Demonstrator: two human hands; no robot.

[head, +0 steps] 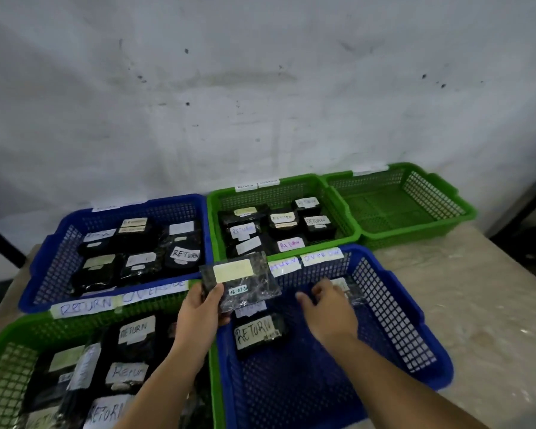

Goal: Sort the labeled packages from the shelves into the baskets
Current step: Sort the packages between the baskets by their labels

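In the near blue basket (393,292), "RETURN" package (259,334); far green basket (415,212) bare.

Pale table (477,305) carrying five plastic baskets.
Two blue baskets (415,345) (44,267) and three green baskets (347,224) (458,209) (0,342) sit on it, pressed side by side against the wall.

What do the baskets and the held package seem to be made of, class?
Baskets: moulded plastic, probably; uniform blue or green colour, lattice walls, slight sheen. Package in left hand: glossy, crinkled dark film, likely plastic, with matte paper-like labels.
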